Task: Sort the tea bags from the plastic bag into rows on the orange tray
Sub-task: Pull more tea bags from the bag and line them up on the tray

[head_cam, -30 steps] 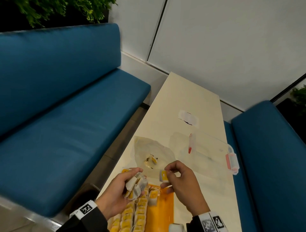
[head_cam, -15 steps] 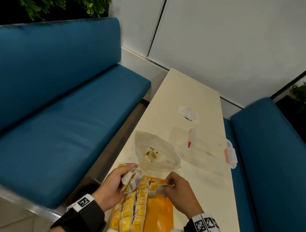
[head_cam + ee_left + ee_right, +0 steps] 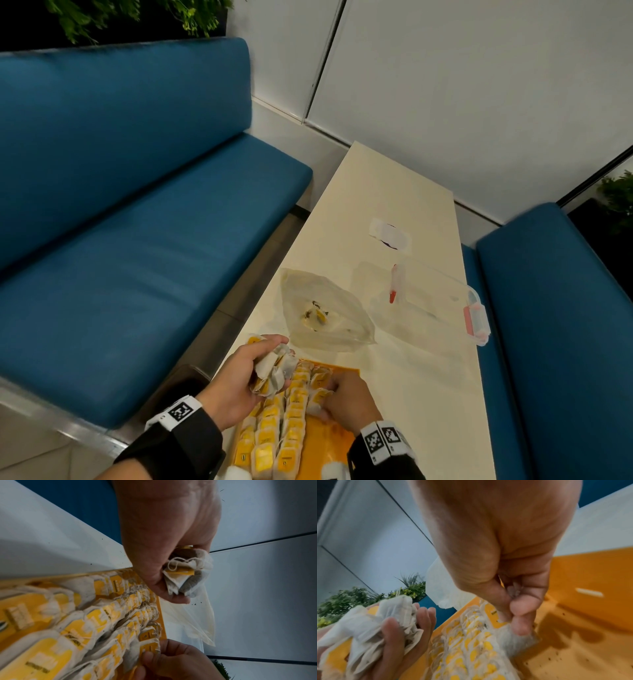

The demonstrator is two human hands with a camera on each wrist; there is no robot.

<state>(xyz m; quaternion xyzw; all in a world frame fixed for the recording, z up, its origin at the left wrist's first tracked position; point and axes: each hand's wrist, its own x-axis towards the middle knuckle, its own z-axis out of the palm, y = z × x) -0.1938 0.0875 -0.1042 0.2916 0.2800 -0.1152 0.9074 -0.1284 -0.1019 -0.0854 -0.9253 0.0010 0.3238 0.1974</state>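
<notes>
The orange tray (image 3: 339, 442) lies at the near end of the table, with rows of yellow-tagged tea bags (image 3: 274, 428) filling its left side. My left hand (image 3: 274, 359) hovers over the tray's far left corner and grips a bunch of tea bags (image 3: 188, 572). My right hand (image 3: 325, 401) is down on the tray and pinches one tea bag (image 3: 517, 635) at the far end of the rightmost row. Just beyond the tray lies the clear plastic bag (image 3: 325, 308), holding a few tea bags.
A clear plastic box (image 3: 428, 301) with pink latches sits right of the bag, with a red-tipped item (image 3: 394, 291) by it. A white slip (image 3: 390, 233) lies farther back. Blue benches (image 3: 137, 240) flank the narrow cream table (image 3: 411, 394).
My right hand came down from in front of the plastic bag onto the tray with one tea bag. The left hand kept its bunch and stayed near the tray's far left corner.
</notes>
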